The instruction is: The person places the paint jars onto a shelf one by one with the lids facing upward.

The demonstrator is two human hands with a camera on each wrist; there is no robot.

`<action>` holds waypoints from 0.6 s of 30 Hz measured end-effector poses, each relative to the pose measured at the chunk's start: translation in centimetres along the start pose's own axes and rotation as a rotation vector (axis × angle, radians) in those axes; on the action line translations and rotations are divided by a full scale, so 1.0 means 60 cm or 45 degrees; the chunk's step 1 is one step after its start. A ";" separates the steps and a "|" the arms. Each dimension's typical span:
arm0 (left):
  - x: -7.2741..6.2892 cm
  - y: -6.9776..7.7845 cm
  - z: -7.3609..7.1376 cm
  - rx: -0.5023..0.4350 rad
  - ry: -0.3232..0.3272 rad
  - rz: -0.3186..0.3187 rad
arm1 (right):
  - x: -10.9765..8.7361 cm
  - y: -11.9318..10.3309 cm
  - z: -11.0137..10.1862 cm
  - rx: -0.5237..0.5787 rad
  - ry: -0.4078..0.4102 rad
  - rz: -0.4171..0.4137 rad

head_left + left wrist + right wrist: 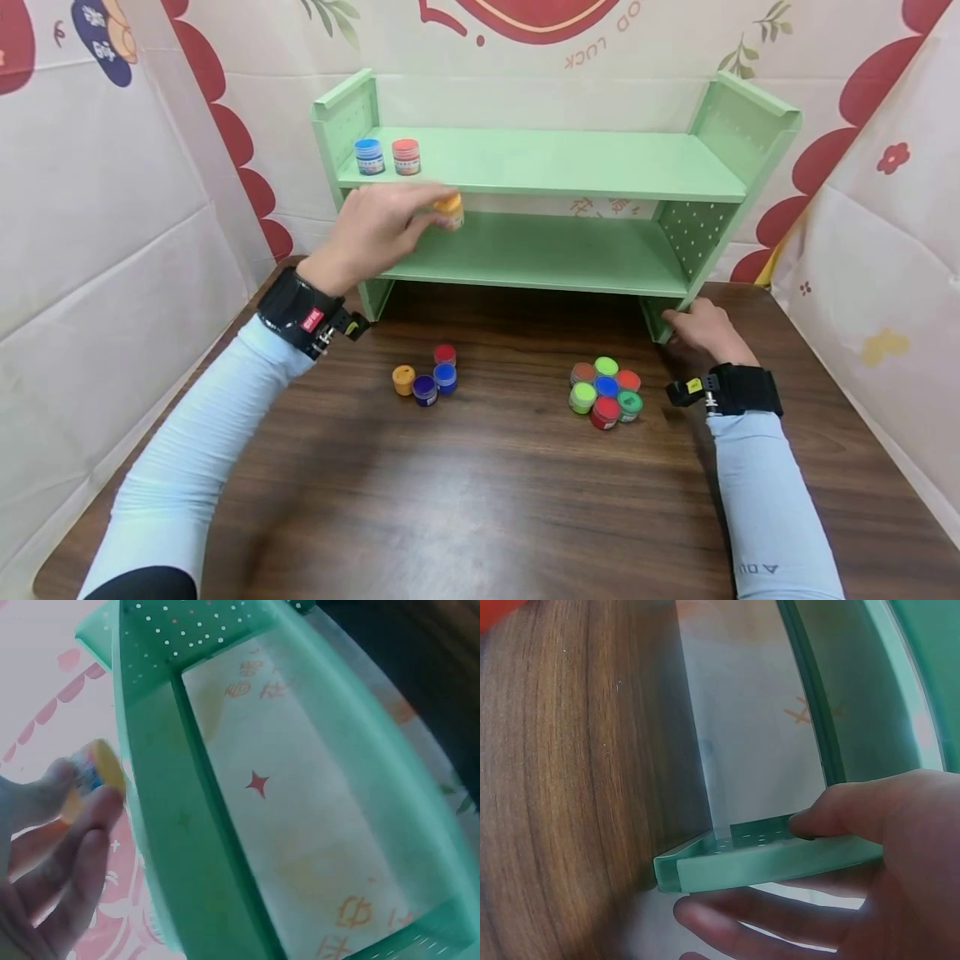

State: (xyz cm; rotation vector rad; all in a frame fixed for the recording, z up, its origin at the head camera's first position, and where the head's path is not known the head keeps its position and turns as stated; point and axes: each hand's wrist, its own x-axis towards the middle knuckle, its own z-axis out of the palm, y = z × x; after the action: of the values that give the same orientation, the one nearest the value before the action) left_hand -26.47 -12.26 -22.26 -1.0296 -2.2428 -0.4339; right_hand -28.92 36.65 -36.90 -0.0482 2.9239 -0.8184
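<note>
My left hand [382,223] pinches a small yellow-orange paint jar [450,210] between thumb and fingers, in front of the upper board of the green two-tier shelf [555,158]. In the left wrist view the jar [106,766] shows its yellow end and a printed label, beside the shelf's edge. On the upper board at the left stand a blue-lidded jar [369,157] and a coral-lidded jar [406,157]. My right hand [708,329] grips the lower end of the shelf's right side panel [772,862], thumb inside and fingers outside.
Below the shelf, a left group on the brown table [450,500] includes an orange jar [403,380] and a purple jar [425,390]. At right, several jars cluster around a blue-lidded one [606,387], close to my right wrist. Printed cloth [112,208] walls the table.
</note>
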 end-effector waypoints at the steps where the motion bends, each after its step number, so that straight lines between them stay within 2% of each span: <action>1: 0.011 -0.002 -0.004 0.010 0.031 0.009 | -0.001 0.000 -0.001 0.000 0.003 0.002; 3: 0.032 -0.007 -0.013 0.038 0.063 0.002 | -0.002 0.000 -0.002 0.007 0.000 0.009; 5: 0.052 -0.011 -0.020 0.047 0.043 -0.046 | -0.002 0.000 -0.003 0.008 -0.007 0.014; 10: 0.089 -0.020 -0.031 0.020 -0.144 -0.258 | -0.002 0.002 -0.004 0.016 -0.008 0.009; 14: 0.105 -0.026 -0.032 -0.018 -0.253 -0.353 | -0.001 0.002 -0.002 0.018 -0.002 0.001; 18: 0.108 -0.034 -0.028 -0.015 -0.289 -0.390 | -0.001 0.001 0.000 0.016 -0.002 0.003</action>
State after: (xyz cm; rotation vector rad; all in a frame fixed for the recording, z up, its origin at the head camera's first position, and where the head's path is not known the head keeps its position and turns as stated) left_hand -30.58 -10.79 -16.77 -0.7736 -2.6182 -0.4798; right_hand -28.87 36.71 -36.90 -0.0450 2.9164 -0.8355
